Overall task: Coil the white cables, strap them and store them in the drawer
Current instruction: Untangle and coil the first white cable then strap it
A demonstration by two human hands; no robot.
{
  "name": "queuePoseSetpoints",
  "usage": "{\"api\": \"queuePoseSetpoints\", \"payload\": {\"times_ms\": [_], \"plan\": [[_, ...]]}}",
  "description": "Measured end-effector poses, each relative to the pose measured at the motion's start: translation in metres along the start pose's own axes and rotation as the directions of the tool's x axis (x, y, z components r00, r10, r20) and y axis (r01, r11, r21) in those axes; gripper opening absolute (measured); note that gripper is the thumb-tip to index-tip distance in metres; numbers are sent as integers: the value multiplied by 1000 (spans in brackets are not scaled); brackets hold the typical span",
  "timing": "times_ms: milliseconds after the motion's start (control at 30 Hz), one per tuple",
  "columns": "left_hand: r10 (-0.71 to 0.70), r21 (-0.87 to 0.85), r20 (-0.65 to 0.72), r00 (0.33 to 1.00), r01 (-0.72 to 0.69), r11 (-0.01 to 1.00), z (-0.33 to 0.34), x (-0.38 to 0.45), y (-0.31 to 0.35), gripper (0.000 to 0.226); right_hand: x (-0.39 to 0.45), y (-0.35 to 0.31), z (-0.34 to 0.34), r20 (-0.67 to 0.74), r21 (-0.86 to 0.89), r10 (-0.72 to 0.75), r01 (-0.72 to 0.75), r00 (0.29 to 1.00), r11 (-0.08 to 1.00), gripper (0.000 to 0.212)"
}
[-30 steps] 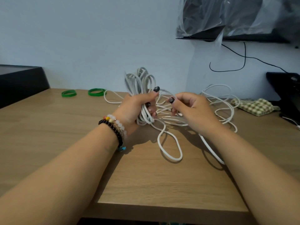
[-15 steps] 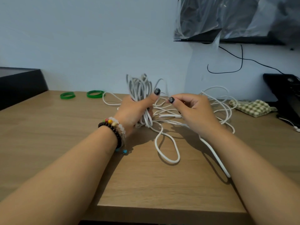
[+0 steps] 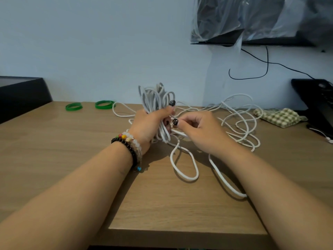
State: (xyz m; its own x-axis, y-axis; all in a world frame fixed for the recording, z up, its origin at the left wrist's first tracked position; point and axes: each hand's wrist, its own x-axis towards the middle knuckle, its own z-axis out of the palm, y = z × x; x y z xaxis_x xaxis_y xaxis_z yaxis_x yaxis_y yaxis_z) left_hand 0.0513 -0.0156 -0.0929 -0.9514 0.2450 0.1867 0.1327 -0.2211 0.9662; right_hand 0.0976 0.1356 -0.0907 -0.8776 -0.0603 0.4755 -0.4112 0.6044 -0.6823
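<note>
My left hand [image 3: 150,123] grips a coiled bundle of white cable [image 3: 155,98] upright over the wooden table [image 3: 54,141], its loops standing above my fist. My right hand [image 3: 200,130] sits right beside it with fingers curled, pinching a strand of the same white cable next to the bundle. Loose white cable [image 3: 239,121] lies tangled on the table to the right, and one long loop [image 3: 185,165] trails toward me between my forearms. Two green straps [image 3: 73,106] [image 3: 104,104] lie at the back left. No drawer is in view.
A black box [image 3: 21,96] stands at the far left. A green checked cloth [image 3: 277,117] and a black device [image 3: 317,101] sit at the back right. A plastic-covered screen [image 3: 261,22] hangs on the wall with a black wire below.
My right hand has moved in closer to the left hand and the bundle. The coil in my left hand has stayed upright, and the loose loop near me shifted slightly.
</note>
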Motion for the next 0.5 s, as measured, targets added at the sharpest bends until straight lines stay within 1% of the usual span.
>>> {"api": "queuePoseSetpoints", "payload": {"times_ms": [67, 133, 233, 300, 400, 500], "plan": [[-54, -134, -22, 998, 51, 990, -2, 2, 6, 17, 0, 0, -1, 2, 4, 14, -14, 1000, 1000, 18], [-75, -240, -39, 996, 63, 969, -4, 4, 10, 20, 2, 1, -1, -8, 23, 29, -29, 1000, 999, 18], [-56, -307, -64, 996, 34, 951, -8, 6, 14, 25, 2, 0, -2, -14, 80, 57, -55, 998, 995, 18], [-67, -361, -69, 995, 38, 932, -9, 6, 16, 28, 2, -1, -2, -19, 118, 65, -63, 998, 991, 20], [-78, -497, -46, 996, 45, 867, -8, 4, 21, 27, -1, -4, -4, 24, 158, 65, -68, 998, 985, 19], [-76, -604, 8, 997, 65, 795, -4, -1, 25, 28, -2, -3, -3, 73, 155, 81, -91, 994, 984, 19]]}}
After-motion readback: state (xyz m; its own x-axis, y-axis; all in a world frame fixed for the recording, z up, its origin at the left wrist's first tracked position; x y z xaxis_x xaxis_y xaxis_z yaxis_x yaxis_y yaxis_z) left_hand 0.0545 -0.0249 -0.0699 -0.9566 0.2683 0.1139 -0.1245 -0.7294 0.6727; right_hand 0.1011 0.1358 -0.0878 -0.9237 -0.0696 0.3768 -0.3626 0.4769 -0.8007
